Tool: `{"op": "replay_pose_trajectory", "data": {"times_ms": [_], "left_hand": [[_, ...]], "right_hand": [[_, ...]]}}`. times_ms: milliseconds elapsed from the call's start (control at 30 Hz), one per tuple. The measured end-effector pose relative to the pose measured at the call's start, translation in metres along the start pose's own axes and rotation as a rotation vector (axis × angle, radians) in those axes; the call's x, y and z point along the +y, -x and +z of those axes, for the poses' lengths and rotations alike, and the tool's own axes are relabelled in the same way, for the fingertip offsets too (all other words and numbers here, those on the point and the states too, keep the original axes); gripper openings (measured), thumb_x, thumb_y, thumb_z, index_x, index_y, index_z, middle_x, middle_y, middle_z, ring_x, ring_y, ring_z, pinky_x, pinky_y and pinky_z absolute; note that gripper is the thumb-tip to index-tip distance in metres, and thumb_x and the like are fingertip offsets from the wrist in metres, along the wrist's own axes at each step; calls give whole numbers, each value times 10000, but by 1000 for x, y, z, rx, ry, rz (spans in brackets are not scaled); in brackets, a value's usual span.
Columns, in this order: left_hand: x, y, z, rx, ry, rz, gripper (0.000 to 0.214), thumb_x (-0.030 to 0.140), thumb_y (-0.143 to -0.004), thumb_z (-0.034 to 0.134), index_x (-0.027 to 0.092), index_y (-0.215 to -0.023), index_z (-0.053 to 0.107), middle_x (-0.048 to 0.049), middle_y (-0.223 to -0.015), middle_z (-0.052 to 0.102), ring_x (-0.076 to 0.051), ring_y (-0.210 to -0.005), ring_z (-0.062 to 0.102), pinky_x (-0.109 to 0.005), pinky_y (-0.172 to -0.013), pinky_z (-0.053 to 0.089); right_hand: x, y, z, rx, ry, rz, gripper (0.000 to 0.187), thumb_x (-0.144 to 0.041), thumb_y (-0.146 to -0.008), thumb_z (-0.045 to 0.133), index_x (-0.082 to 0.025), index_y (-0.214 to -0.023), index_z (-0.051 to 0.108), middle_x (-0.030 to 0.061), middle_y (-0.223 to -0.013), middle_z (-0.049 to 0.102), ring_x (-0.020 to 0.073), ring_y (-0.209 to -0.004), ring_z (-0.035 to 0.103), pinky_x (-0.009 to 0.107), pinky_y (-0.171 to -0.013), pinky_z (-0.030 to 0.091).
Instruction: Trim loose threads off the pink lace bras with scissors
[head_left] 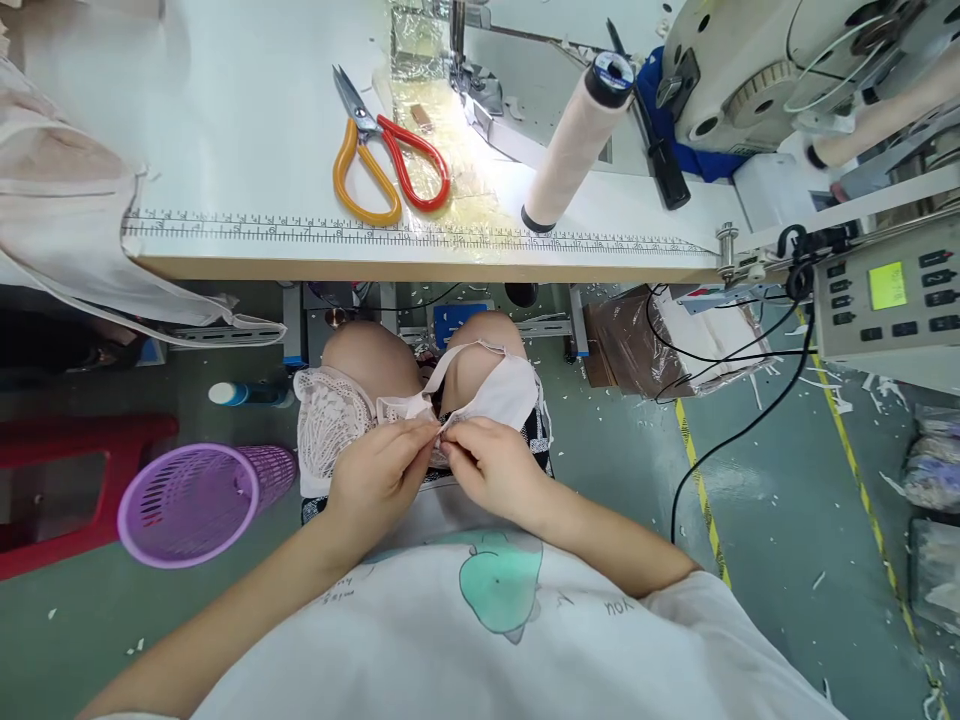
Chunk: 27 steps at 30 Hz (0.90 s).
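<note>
A pale pink lace garment (pixel 330 425) lies across my lap, below the table edge. My left hand (pixel 379 475) pinches its middle seam with closed fingers. My right hand (pixel 491 465) pinches the same spot from the other side, fingertips nearly touching the left ones. A plain white part of the garment (pixel 506 390) with a thin strap rises over my right knee.
The white sewing table (pixel 247 130) carries orange and red scissors (pixel 386 160), a thread cone (pixel 574 140), a printed ruler along its front edge and the sewing machine (pixel 757 60). A purple basket (pixel 195 500) and red stool (pixel 67 490) stand on the floor left. Cables hang right.
</note>
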<state>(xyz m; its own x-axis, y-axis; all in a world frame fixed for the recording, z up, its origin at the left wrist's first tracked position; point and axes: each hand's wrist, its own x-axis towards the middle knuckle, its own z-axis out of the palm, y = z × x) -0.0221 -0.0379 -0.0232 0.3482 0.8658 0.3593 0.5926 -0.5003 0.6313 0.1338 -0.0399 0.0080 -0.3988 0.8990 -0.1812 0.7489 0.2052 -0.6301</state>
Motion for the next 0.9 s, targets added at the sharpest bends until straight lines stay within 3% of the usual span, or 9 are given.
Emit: {"op": "replay_pose_trajectory", "data": {"times_ms": [167,333,900], "left_hand": [[-2,1,-2,-13,99,42,213,101,-798,478,198,-948,594,-49,-890,713,-162,-807,665,-257,-715,527],[-2,1,-2,-29,143,29,190,111,-803,462,200,-880,610,-69,-946,702,-164,-860,657,-272,-729,534],[0,2,0,44,110,95,142,58,-770,511,162,-835,582,-115,-909,687,-180,-828,654,-289,-688,543]], "right_hand": [[4,2,6,159,-161,-66,167,-179,-834,427,-171,-793,589,38,-744,615,120,-707,559,219,-653,467],[9,3,11,249,-210,-85,159,-166,-830,444,-158,-842,602,35,-695,613,119,-676,560,216,-629,483],[20,5,23,327,-163,-148,190,-148,-831,404,-182,-857,589,48,-709,589,137,-703,547,254,-634,494]]}}
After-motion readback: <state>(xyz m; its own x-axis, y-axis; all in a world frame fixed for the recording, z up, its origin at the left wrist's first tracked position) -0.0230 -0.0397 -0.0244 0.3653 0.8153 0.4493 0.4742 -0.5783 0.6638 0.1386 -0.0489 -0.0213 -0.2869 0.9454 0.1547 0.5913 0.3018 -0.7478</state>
